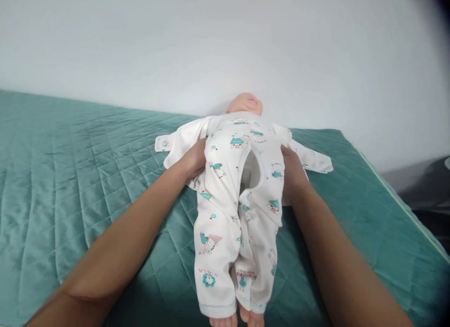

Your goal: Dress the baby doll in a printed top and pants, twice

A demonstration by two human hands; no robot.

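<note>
A baby doll (246, 103) lies on its back, head against the wall and feet toward me. It wears white split-crotch pants (217, 219) with green and orange animal and house prints, reaching high up its chest. Beneath them is a white shirt (190, 136), its sleeves spread to both sides. My left hand (198, 157) is at the left side of the doll's waist, fingers hidden behind the pants and shirt. On the opposite side, my right hand (292, 167) touches the pants' edge, its fingers also out of sight. Whether either hand grips cloth cannot be seen.
A green quilted bedspread (87, 177) covers the bed under the doll. A plain pale wall (140, 46) rises directly behind. The bed's edge runs down the right side, with dark, unclear things (429, 191) beyond it.
</note>
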